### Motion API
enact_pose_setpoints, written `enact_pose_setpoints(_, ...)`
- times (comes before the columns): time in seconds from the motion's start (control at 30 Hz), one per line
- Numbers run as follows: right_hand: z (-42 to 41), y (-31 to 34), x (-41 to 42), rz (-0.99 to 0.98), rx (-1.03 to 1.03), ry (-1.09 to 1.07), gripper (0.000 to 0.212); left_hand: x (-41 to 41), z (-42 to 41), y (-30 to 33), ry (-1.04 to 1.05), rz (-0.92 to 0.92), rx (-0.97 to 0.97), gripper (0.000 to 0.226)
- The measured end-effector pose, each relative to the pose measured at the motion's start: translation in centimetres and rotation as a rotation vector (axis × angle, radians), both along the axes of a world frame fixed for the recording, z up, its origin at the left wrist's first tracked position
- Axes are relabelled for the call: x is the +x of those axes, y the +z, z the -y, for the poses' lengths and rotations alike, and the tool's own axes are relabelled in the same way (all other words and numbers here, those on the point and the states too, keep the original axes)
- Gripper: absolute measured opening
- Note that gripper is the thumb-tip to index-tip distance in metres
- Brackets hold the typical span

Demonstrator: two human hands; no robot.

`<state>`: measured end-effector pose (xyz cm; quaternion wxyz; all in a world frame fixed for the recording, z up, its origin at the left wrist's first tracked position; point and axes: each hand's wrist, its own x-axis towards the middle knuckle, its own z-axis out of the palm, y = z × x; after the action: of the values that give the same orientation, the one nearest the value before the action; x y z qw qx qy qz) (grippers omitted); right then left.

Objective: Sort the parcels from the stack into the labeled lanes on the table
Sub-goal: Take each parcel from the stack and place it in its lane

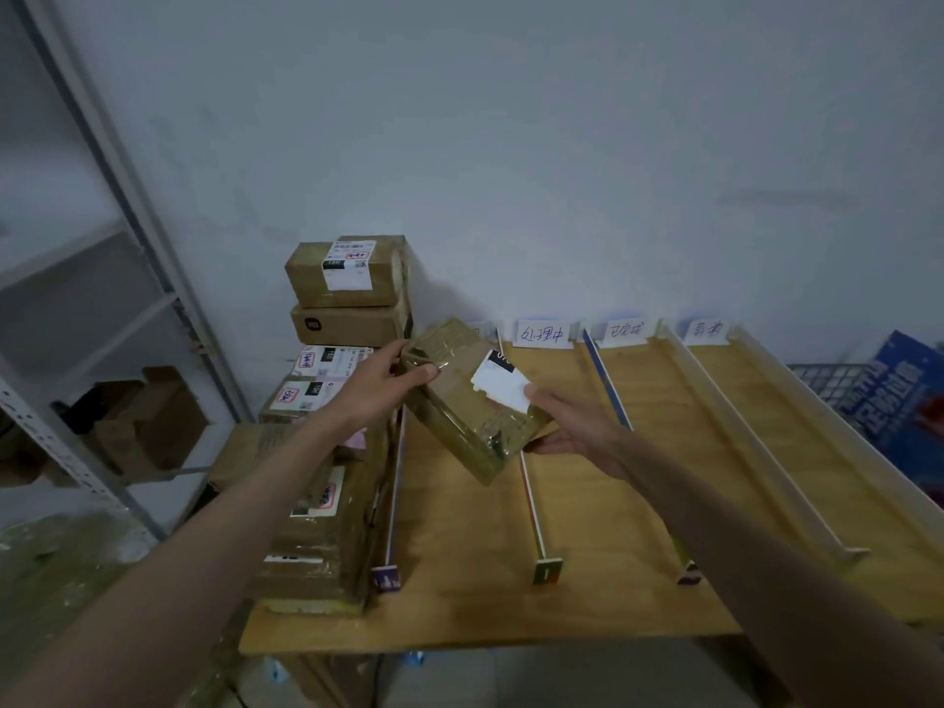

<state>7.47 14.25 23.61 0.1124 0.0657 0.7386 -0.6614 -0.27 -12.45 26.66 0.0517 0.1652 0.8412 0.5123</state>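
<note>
you have one taped parcel [467, 401] up in the air above the left-most lanes of the table [511, 605], tilted, with its white label [500, 383] facing you. your left hand [380, 388] pinches its far upper corner, thumb on top; your right hand [567, 429] cradles the lower right edge, fingers curled underneath. the shiny tape looks slick, so i'd judge the corner pinch the weak point: let go with the right too soon and the parcel may swing down and knock the thin lane divider [531, 498] just below it. the lane tags [542, 333] at the back are small and partly hidden by the parcel, so a misread lane is the other risk. the stack [337, 350] beside your left arm stands tall and uneven; an elbow nudge could topple it
</note>
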Motion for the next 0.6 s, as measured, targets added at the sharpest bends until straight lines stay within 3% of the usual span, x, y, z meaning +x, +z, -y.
enact_pose_setpoints(0.2, -1.9, -1.0, -0.4, -0.072, 0.101, -0.015, 0.037, -0.2, -1.3, -0.7, -0.001, -0.001, -0.073, 0.05)
enact_pose_setpoints(0.37, -1.5, -2.9, 0.0, -0.374, 0.473, -0.2, 0.05, 0.7, -3.8, -1.3, 0.101, 0.038, -0.024, 0.064)
enact_pose_setpoints(0.6, -2.2, -4.5, 1.6, -0.403, 0.5, -0.206, 0.056, 1.3, -4.8, -3.6, 0.122, 0.057, -0.043, 0.055)
